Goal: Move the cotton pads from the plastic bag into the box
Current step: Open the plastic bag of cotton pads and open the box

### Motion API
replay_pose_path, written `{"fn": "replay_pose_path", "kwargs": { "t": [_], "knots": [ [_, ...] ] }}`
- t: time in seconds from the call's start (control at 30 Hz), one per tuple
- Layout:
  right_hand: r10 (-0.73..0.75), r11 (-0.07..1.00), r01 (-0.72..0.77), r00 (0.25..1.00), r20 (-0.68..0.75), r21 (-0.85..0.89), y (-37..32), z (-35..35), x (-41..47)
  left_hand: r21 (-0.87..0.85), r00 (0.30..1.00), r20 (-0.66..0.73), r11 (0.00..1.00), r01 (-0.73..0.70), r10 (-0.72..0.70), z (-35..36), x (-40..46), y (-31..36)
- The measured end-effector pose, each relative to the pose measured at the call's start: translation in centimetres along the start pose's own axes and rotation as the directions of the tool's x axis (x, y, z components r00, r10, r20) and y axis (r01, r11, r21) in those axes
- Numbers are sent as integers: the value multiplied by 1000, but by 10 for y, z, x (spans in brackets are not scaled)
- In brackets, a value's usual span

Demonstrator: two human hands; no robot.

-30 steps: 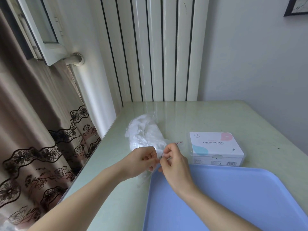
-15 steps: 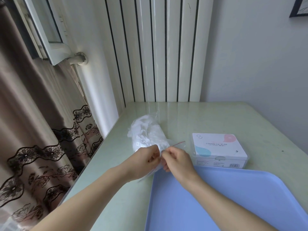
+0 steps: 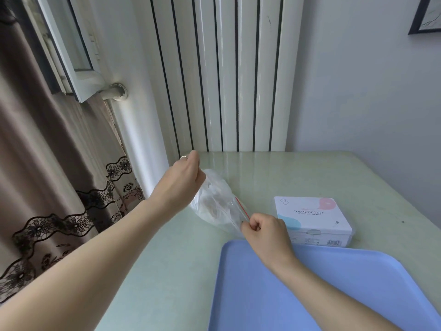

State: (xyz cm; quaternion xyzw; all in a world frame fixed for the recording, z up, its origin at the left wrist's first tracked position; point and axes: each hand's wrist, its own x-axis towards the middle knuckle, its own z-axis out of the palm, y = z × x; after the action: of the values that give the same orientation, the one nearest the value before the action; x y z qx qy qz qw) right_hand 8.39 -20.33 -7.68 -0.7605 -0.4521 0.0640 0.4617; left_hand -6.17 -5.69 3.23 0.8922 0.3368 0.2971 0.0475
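Here, the plastic bag [image 3: 216,201] stretches between both hands' fingers [image 3: 248,226] (lifted).

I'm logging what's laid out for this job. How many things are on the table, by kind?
Plastic bag holding cotton pads, too bunched to count: 1
Box, lid shut: 1
Blue tray: 1
Total: 3

The left hand and right hand both grip the bag.

The hands have split apart: the left hand [image 3: 183,180] has lifted up and away along the plastic bag [image 3: 218,206]. The right hand [image 3: 265,231] now pinches the red-striped mouth, stretching it wide.
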Motion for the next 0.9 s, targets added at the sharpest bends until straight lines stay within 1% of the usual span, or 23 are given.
{"fn": "replay_pose_path", "kwargs": {
  "t": [0.13, 0.2, 0.27, 0.3, 0.37, 0.43, 0.47, 0.5, 0.57, 0.63, 0.67, 0.7, 0.77, 0.8, 0.83, 0.9],
  "knots": [
    [29, 993, -30, 1000, -9, -118, -2, -8, 0, 78, 998, -19, 996, -50, 52, 0, -2, -1],
    [36, 979, -36, 999, -4, -202, -3, -12, -1, 86, 996, 18, 992, -91, 89, 2, -9, -1],
    [31, 971, -24, 999, 28, -240, -4, -14, -4, 128, 985, 104, 980, -151, 138, 8, -19, 5],
    [1, 974, 15, 998, 70, -225, -5, -16, -6, 167, 977, 151, 971, -172, 147, 10, -25, 8],
    [-108, 970, 146, 976, 190, -195, -5, -23, -15, 239, 967, 209, 952, -192, 143, 14, -33, 15],
    [-217, 919, 290, 938, 269, -268, -4, -39, -20, 289, 957, 261, 935, -203, 127, 14, -37, 20],
    [-244, 897, 317, 936, 252, -309, -1, -49, -18, 296, 947, 297, 931, -215, 124, 15, -36, 21],
    [-245, 893, 302, 948, 203, -334, 5, -61, -13, 276, 933, 335, 933, -231, 132, 16, -36, 25],
    [-209, 910, 218, 976, 62, -352, 20, -83, 1, 163, 900, 398, 952, -260, 178, 20, -34, 36],
    [-171, 929, 138, 983, -67, -342, 41, -106, 14, 46, 893, 390, 964, -264, 226, 32, -31, 54],
    [-158, 929, 111, 982, -106, -352, 51, -114, 18, 25, 895, 372, 962, -273, 245, 39, -29, 63],
    [-137, 922, 80, 982, -127, -378, 61, -121, 22, 26, 893, 361, 954, -299, 270, 49, -26, 72],
    [-81, 902, 21, 989, -121, -431, 77, -128, 28, 51, 875, 363, 931, -362, 320, 70, -21, 90],
    [-23, 903, -34, 992, -127, -428, 83, -130, 28, 62, 864, 382, 924, -378, 328, 82, -21, 100],
    [59, 913, -107, 989, -134, -393, 89, -132, 26, 74, 858, 406, 924, -375, 315, 94, -20, 110],
    [261, 938, -277, 960, -102, -210, 91, -127, 22, 123, 854, 439, 922, -367, 281, 114, -21, 120]
  ]
}}
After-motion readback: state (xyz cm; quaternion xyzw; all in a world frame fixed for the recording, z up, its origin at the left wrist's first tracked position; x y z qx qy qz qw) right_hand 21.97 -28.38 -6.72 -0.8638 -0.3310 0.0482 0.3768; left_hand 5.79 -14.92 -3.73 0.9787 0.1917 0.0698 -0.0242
